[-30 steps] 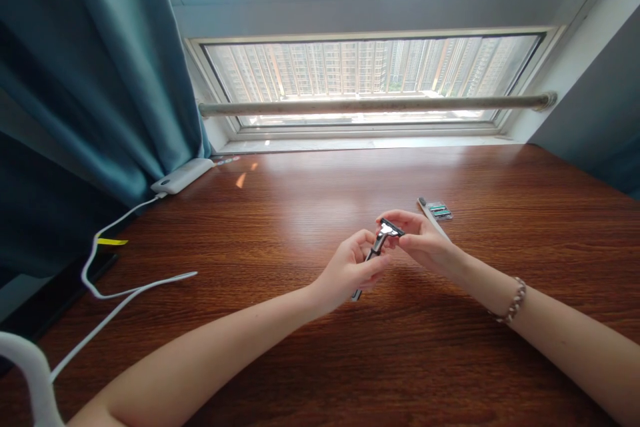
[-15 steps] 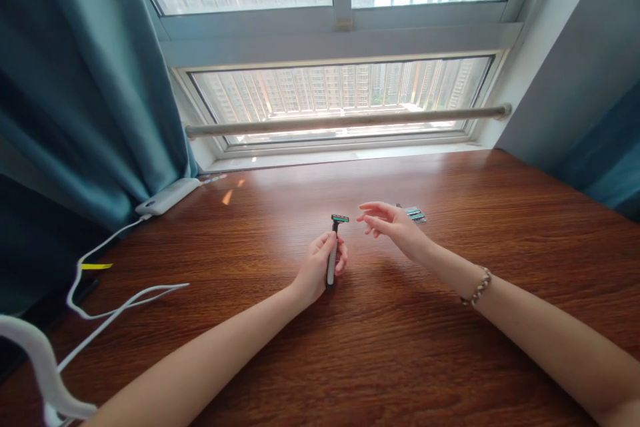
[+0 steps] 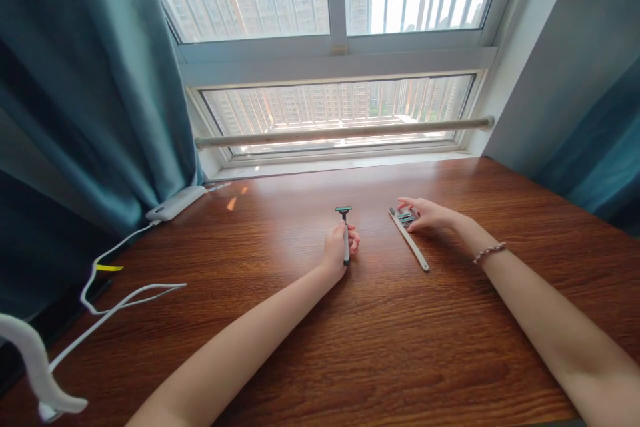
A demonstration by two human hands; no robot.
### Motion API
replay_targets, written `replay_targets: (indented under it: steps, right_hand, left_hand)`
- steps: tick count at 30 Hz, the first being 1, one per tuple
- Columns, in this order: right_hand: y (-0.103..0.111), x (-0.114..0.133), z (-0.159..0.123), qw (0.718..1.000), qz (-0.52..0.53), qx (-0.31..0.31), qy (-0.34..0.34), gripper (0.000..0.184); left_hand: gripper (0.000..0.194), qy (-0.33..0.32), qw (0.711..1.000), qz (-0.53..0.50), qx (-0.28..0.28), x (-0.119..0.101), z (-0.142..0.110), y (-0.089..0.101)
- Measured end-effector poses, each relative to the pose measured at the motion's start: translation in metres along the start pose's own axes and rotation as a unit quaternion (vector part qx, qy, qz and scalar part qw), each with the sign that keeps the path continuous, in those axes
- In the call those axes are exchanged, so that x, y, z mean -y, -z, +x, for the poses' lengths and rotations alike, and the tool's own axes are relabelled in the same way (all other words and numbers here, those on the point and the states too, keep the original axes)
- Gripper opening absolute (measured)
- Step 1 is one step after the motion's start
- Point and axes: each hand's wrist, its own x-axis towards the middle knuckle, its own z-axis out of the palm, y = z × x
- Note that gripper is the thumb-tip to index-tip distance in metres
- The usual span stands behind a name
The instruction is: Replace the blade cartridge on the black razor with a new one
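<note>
My left hand (image 3: 338,247) is closed around the grey handle of a razor (image 3: 345,240), holding it upright with its black and green head at the top. Farther right, my right hand (image 3: 433,213) reaches over a small pack of razor blade cartridges (image 3: 407,217) on the table. Its thumb and fingers are apart, on either side of the pack; whether they touch it I cannot tell. Just left of the pack lies a toothbrush (image 3: 413,244) with a pale handle and a dark head, slanting toward me.
The brown wooden table (image 3: 280,333) reaches to a window with a horizontal rail (image 3: 345,133). On the left are a white power strip (image 3: 176,204) by the blue curtain (image 3: 110,80), a loose white cable (image 3: 135,300), a yellow strip (image 3: 109,268) and a curved white stand (image 3: 35,360).
My right hand has moved right, away from the razor, to the cartridge pack, uncovering the toothbrush. My left hand keeps the razor, whose head has turned slightly. The view has shifted a little.
</note>
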Motion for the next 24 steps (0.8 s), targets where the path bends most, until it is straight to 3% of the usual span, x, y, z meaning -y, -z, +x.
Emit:
replay_targets:
  steps: [5,9,16,20,24]
  right_hand:
    - [0.011,-0.018,-0.003,1.000,-0.014,-0.006,-0.010,0.080]
    - [0.049,-0.052,-0.028,0.998,-0.019,-0.045,-0.042,0.082]
    - [0.116,-0.128,-0.096,0.984,-0.003,-0.110,-0.140,0.095]
    - [0.130,-0.153,-0.121,0.979,0.024,-0.114,-0.168,0.098]
    - [0.135,-0.157,-0.132,0.977,0.040,-0.110,-0.180,0.097]
  left_hand:
    - [0.030,0.005,0.999,0.015,0.032,0.008,-0.002,-0.011]
    - [0.031,0.018,0.999,0.017,0.043,0.006,-0.007,-0.005]
    - [0.028,0.027,0.999,0.015,0.041,0.004,-0.005,-0.006]
    - [0.025,0.026,0.999,0.015,0.038,0.002,-0.007,-0.008]
    - [0.024,0.028,0.999,0.020,0.041,0.001,-0.007,-0.008]
